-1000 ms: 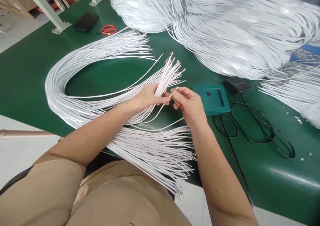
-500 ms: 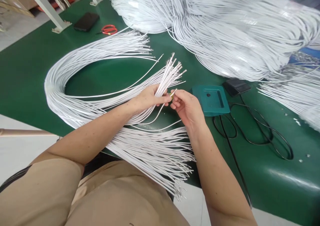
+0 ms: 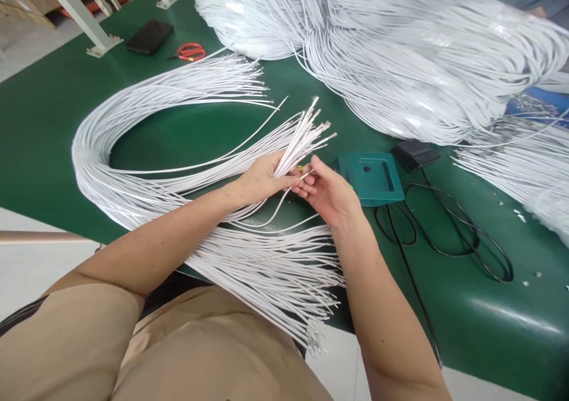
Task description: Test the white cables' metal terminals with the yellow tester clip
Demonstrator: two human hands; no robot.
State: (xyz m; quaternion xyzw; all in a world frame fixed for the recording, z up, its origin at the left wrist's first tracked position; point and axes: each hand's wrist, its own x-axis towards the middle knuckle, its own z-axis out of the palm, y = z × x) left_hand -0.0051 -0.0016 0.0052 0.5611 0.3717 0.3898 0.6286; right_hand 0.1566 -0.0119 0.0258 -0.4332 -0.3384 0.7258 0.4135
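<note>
My left hand (image 3: 269, 177) is closed around a bunch of white wires (image 3: 299, 143), whose bare metal ends fan up past the thumb. One separate white wire (image 3: 284, 198) bends up in front of that bunch. Its tip lies at the curled fingers of my right hand (image 3: 326, 191), with the thumb raised just above. Something small and yellow (image 3: 301, 169) shows between the two hands, too hidden to name. Beneath my left forearm, a long U-shaped bundle of white wires (image 3: 95, 134) curves over the green table, and more loose wire ends (image 3: 275, 265) spread toward my body.
Right of my hands sits a teal device (image 3: 371, 179) with a black box (image 3: 415, 154) and a looped black cable (image 3: 471, 235). Large white wire coils (image 3: 427, 57) fill the back. Red-handled scissors (image 3: 191, 51) and a black phone-like object (image 3: 150, 37) lie at the back left.
My right thumb has lifted off the pinched wire end, and the right fingers have moved slightly left toward my left hand. The left hand keeps its grip on the bunch.
</note>
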